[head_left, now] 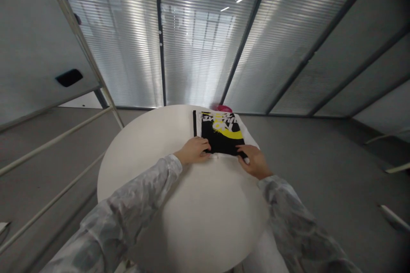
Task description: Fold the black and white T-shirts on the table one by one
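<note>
Hands were both at the near edge of a folded white cotton T-shirt with a black-and-yellow print (224,130). The T-shirt lay flat on the far half of a round white table (192,213), right of centre, with its print facing up.

Left hand (194,150): palm down on the near-left corner, fingers close together and laid flat, tips resting on the black print. It was pressing, not gripping.

Right hand (253,161): at the near-right corner, fingers curled inward over the hem. It looked like a pinch of the white edge between thumb and fingers, but the thumb side was partly hidden, so I rate that as likely, not certain.

Handling, my read: light, limp fabric with no stiffness. It would sag and unfold if lifted by one point, and probably slide easily on the smooth tabletop. Best hold would be the two near corners, or flat palms to pin the layers. It wasn't fragile.

Around it: a small pink object (223,108) sat just behind the T-shirt's far edge, too hidden to identify. A whiteboard on a metal stand (32,51) stood to the left, and a glass wall with blinds was behind.
</note>
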`<action>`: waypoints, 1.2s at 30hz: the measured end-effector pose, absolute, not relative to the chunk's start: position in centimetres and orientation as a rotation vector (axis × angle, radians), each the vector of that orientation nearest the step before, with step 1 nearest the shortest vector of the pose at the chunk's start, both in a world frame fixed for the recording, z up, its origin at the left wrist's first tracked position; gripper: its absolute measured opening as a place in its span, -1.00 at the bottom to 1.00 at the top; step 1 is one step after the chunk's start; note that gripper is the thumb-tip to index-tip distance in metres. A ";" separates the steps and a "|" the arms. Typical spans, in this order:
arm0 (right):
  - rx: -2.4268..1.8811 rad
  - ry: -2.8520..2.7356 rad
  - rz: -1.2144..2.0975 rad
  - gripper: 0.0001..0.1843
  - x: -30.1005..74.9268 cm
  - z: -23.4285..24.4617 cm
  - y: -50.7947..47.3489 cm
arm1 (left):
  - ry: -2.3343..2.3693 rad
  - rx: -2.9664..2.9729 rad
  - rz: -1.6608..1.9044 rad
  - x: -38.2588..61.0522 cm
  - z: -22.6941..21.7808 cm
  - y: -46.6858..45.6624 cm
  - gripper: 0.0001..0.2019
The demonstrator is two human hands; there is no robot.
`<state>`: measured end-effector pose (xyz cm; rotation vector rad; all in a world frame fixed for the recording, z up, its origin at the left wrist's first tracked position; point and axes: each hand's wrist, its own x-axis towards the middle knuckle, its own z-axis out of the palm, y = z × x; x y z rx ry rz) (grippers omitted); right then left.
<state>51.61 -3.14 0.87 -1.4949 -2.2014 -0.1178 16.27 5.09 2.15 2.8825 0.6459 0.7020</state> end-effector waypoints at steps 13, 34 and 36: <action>-1.762 -2.241 -0.170 -0.24 45.8 -0.6 3.7 | 0.845 2.735 0.644 16.2 -1.8 5.1 -0.22; -1.970 -2.322 -0.002 -0.12 39.7 1.3 17.4 | 1.186 2.478 0.990 7.5 -2.3 5.4 -0.64; -1.892 -2.327 -0.060 -0.13 40.9 1.5 18.6 | 1.172 2.483 0.975 7.5 -2.1 5.4 -0.64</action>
